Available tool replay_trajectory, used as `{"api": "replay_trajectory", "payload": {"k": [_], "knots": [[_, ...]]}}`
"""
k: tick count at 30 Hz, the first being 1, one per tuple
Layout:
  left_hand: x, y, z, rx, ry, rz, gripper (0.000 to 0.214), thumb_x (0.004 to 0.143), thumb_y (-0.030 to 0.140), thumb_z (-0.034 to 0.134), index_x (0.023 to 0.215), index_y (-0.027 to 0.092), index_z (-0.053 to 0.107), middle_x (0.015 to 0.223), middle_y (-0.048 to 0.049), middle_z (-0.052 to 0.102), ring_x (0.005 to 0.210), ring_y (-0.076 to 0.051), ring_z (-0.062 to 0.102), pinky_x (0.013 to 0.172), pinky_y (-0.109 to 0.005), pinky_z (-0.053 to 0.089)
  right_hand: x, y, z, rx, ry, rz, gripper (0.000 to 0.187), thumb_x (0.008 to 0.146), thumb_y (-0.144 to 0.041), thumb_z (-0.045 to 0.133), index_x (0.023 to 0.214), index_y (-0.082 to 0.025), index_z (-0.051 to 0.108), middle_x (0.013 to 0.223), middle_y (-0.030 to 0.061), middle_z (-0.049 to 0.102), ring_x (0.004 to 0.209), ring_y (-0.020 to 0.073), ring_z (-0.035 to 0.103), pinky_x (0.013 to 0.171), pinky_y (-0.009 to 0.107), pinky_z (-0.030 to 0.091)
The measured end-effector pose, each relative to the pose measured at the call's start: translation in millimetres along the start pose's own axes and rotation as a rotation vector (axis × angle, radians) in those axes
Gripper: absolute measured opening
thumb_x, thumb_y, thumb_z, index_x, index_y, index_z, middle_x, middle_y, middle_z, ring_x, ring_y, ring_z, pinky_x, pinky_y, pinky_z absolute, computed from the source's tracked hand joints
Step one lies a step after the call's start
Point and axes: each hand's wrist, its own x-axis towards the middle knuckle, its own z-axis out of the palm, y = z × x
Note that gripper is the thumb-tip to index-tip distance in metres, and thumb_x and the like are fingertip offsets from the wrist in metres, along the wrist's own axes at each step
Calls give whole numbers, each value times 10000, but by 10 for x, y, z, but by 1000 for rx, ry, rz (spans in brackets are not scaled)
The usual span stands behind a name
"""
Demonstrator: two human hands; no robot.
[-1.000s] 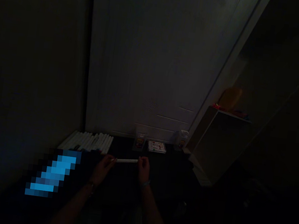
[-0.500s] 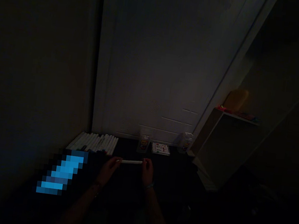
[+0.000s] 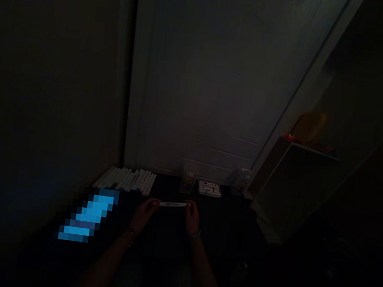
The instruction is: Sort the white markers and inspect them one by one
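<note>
A white marker (image 3: 172, 204) is held level above the dark table, with dark print showing on its side. My left hand (image 3: 146, 211) pinches its left end, and my right hand (image 3: 191, 214) grips the right end. Both hands are closed. Beyond my left hand, several white markers (image 3: 130, 180) lie side by side in a row. A small flat box with a printed front (image 3: 210, 189) lies past my right hand. Next to it stands a clear plastic container (image 3: 188, 182) with a label.
A second clear container (image 3: 241, 182) stands at the back right by the wall (image 3: 191, 91). On the left, a glowing blue screen (image 3: 92, 215) is pixelated. At right is a shelf unit (image 3: 279, 174) with a yellow object (image 3: 308, 126) on top. The room is very dark.
The marker has turned so that dark print now shows on its side. Both hands still hold its ends. The whole view has shifted slightly.
</note>
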Motion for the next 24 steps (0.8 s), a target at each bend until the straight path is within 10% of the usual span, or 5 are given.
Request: {"api": "replay_trajectory", "payload": {"k": [24], "knots": [[-6,-8,-41,49,-9,31,488,738,542,402,952,163,623,747,-10,613,727,-163,543,704,-257,414,43,91,14,-21,22,52,377,828,-455,362,795,-179,616,590,-24,511,554,105,467,523,199,351]]}}
